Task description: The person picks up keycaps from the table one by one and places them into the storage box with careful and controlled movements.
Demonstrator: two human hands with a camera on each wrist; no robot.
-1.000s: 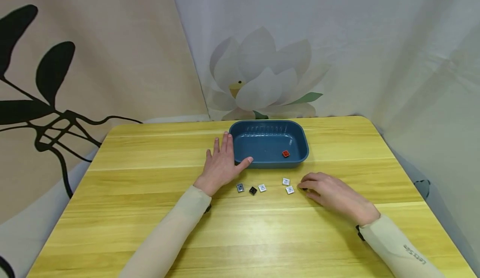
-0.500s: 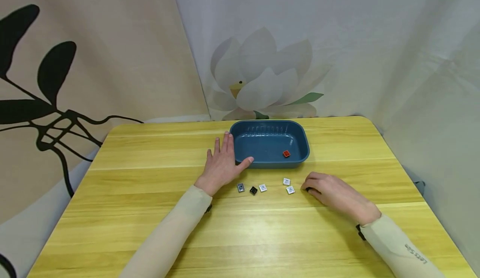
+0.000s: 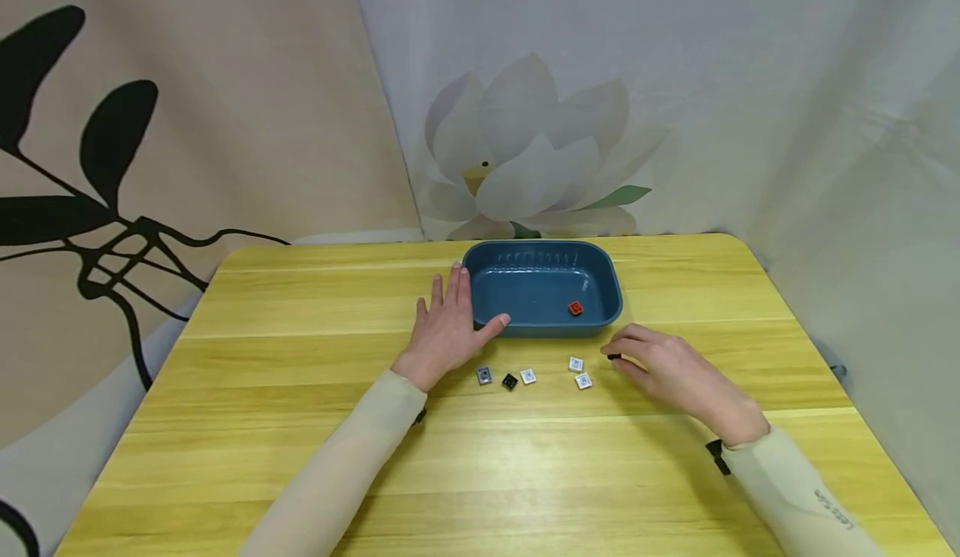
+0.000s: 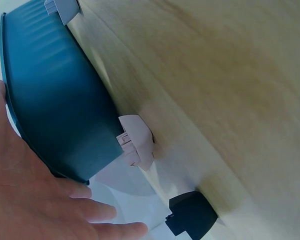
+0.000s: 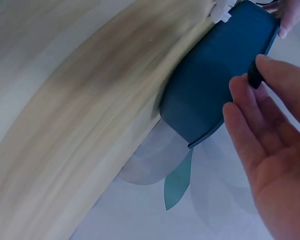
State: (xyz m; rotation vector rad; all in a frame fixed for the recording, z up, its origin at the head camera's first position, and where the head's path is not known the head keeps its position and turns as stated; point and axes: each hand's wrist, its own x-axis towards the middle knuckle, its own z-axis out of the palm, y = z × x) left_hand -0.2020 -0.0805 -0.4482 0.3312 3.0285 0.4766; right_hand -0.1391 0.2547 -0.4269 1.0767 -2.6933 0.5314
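Note:
Between thumb and fingertips, my right hand [image 3: 671, 373] pinches a small black keycap [image 5: 255, 75], lifted off the table just right of the blue tray [image 3: 540, 331]. My left hand [image 3: 448, 328] lies with spread, straight fingers against the tray's left end, its thumb at the front rim. Inside the tray is one red keycap [image 3: 575, 308]. In front of it on the table lie a grey keycap [image 3: 483, 375], a black keycap [image 3: 509, 382], a white keycap [image 3: 528, 376], and two more white ones, the back white keycap [image 3: 575, 364] and the front white keycap [image 3: 583, 382].
The wooden table [image 3: 525, 474] carries everything, with its back edge just behind the tray. A printed cloth [image 3: 540, 148] with a lotus hangs behind the table.
My right hand has picked the black keycap up from the table and raised it slightly toward the tray. The left hand stays at the tray.

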